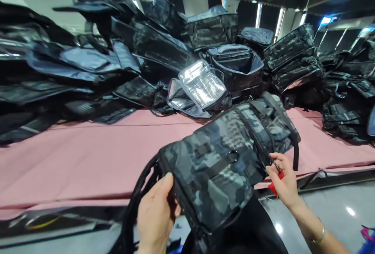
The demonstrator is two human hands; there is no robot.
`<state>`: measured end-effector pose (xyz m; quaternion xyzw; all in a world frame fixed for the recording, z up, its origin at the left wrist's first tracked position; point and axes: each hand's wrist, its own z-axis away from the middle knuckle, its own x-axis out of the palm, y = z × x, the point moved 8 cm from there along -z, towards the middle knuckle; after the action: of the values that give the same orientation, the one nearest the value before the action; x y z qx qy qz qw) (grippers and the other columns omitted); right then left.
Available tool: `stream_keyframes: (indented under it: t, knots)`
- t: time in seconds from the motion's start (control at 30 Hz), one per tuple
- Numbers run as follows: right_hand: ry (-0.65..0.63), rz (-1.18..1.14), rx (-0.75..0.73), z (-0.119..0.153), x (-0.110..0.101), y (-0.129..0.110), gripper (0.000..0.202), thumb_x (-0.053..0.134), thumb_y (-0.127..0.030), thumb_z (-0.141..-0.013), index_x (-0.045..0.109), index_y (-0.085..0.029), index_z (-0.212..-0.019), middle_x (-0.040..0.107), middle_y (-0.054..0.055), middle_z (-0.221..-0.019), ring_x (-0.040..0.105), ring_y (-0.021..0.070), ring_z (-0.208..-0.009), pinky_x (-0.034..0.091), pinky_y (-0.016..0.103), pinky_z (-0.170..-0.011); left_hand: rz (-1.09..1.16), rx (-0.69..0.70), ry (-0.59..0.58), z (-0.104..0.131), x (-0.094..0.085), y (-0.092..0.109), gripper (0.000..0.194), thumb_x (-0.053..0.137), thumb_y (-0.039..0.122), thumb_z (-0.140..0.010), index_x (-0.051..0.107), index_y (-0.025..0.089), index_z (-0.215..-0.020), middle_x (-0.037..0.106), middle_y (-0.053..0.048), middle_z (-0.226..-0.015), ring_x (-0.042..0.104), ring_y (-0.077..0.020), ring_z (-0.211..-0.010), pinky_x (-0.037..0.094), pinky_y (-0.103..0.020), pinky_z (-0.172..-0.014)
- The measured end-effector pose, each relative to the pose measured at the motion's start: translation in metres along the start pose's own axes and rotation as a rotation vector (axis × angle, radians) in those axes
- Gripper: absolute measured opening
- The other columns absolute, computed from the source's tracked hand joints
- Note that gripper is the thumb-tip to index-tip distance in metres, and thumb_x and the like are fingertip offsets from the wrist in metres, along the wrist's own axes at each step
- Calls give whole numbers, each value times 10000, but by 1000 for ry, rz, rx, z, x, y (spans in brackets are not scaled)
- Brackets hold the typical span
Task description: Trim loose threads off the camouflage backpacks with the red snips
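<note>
A grey-and-black camouflage backpack (216, 160) lies tilted across the table's front edge, its near end overhanging. My left hand (158, 211) is closed on the bag's lower left edge, thumb on top and fingers underneath. By the bag's right side, my right hand (283, 179) is closed around small dark metal snips (275, 165), mostly hidden by the fingers. A red piece (277, 185) shows below that grip. Black straps (142, 183) hang from the bag's left end, and another loose strap (295, 152) dangles at its far right.
The table has a pink cover (96, 156). Along its back are heaped dark bags (161, 47), several open with grey linings. A silver-lined flap (202, 84) lies behind the backpack. More bags (345, 109) are piled at right. Shiny floor (331, 203) shows below the table edge.
</note>
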<state>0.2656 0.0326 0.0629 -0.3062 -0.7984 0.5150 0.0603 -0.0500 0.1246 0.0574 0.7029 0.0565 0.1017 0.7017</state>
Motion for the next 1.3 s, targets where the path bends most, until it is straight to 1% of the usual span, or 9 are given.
stream_keyframes:
  t: [0.13, 0.27, 0.43, 0.5, 0.63, 0.73, 0.87, 1.17, 1.3]
  knots:
    - [-197, -10, -53, -16, 30, -22, 294, 443, -311, -924, 404, -213, -1198, 510, 21, -881, 503, 94, -763, 417, 217, -705, 65, -198, -32, -5, -17, -18, 495, 640, 585, -613, 441, 144, -506, 426, 20, -413, 363, -83, -324, 287, -205, -310]
    - [-310, 17, -166, -32, 60, -62, 254, 392, -304, -939, 434, -201, -1167, 549, 30, -915, 526, 95, -752, 414, 207, -668, 8, -151, -116, 4, -25, -30, 512, 582, 609, -682, 456, 139, -523, 454, 10, -446, 399, -82, -347, 338, -208, -369]
    - [-429, 42, -339, -51, 107, -113, 192, 522, -286, -855, 533, -184, -1018, 599, 2, -878, 560, 99, -747, 421, 206, -706, -318, -69, -236, 31, -17, -9, 540, 485, 621, -753, 413, 153, -495, 423, 17, -413, 403, -86, -329, 326, -207, -378]
    - [-453, 74, -370, -58, 125, -119, 205, 537, -295, -842, 551, -188, -1016, 617, 2, -936, 580, 114, -804, 423, 222, -762, -486, 85, -206, 35, -18, 15, 525, 474, 581, -785, 411, 155, -485, 413, 23, -409, 410, -81, -340, 334, -201, -396]
    - [-484, 184, -305, -61, 153, -100, 230, 532, -314, -847, 554, -188, -1037, 633, 18, -944, 601, 156, -866, 431, 267, -807, -685, 658, -37, 27, -16, 75, 329, 496, 468, -829, 627, 184, -727, 628, 6, -658, 587, -108, -591, 451, -192, -609]
    - [-440, 225, -268, -57, 158, -85, 256, 527, -323, -848, 525, -173, -1054, 633, 37, -925, 610, 169, -841, 443, 280, -781, -820, 921, -27, 8, 0, 91, 295, 457, 398, -870, 650, 187, -943, 682, -25, -893, 639, -130, -755, 482, -200, -684]
    - [-410, 225, -276, -51, 155, -81, 246, 530, -332, -838, 503, -172, -1023, 634, 33, -902, 612, 165, -775, 449, 272, -728, -1006, 1083, -103, -9, 23, 91, 320, 379, 344, -909, 648, 174, -939, 678, -31, -856, 644, -129, -713, 484, -198, -594]
    - [-451, 174, -381, -46, 153, -89, 152, 513, -317, -856, 545, -184, -920, 647, 18, -898, 623, 149, -828, 447, 232, -726, -1247, 1394, -24, 18, 39, 96, 226, 414, 218, -888, 610, 170, -786, 634, -9, -704, 593, -128, -593, 391, -231, -492]
    - [-471, 171, -417, -43, 155, -89, 166, 502, -329, -866, 551, -183, -929, 652, 15, -890, 627, 145, -819, 438, 224, -722, -956, 1219, -7, 8, 19, 95, 122, 479, 224, -857, 576, 153, -834, 637, -13, -756, 603, -100, -635, 454, -195, -603]
